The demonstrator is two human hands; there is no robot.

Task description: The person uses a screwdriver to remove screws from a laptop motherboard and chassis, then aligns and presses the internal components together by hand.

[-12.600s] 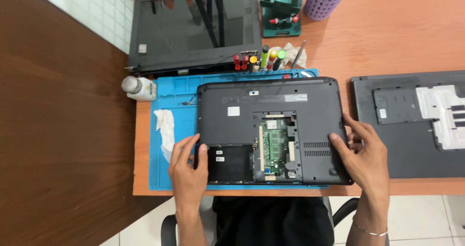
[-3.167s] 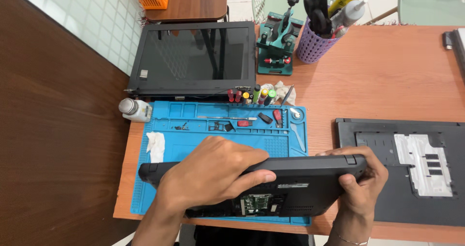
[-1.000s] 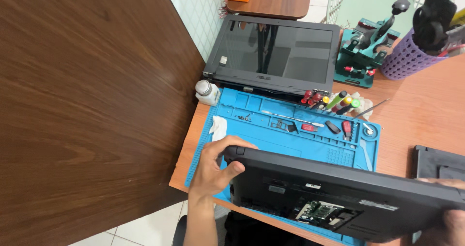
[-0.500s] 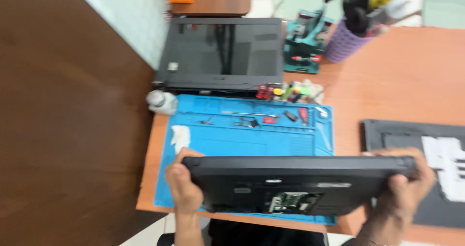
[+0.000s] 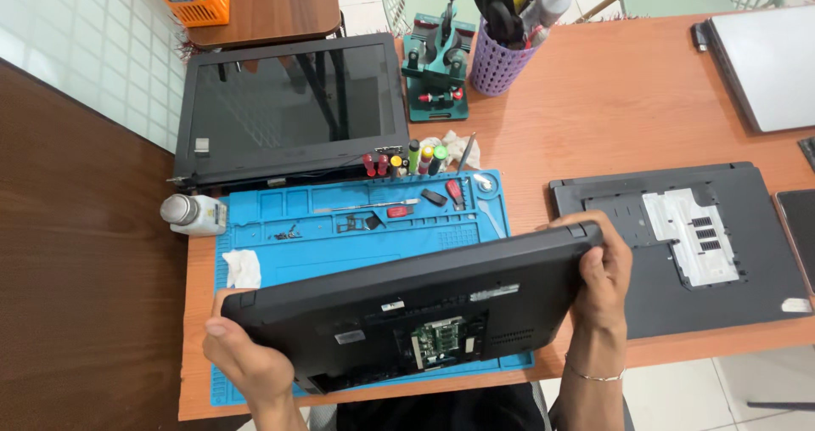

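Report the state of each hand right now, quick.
Left hand: closed on the left end of the laptop base, lifted above the blue mat.
Right hand: closed on its right end.

Looks like a small laptop repair workshop. There's a blue repair mat [image 5: 356, 227] with screws and screwdrivers [image 5: 406, 159], a cup of tools [image 5: 497, 61], and opened laptops [image 5: 679, 244] all over the desk [image 5: 611, 117].

Orange wooden desk [image 5: 628, 100] sitting under daylight, dark brown panel [image 5: 76, 253] left of fingers, white tiled wall [image 5: 76, 40] beyond.
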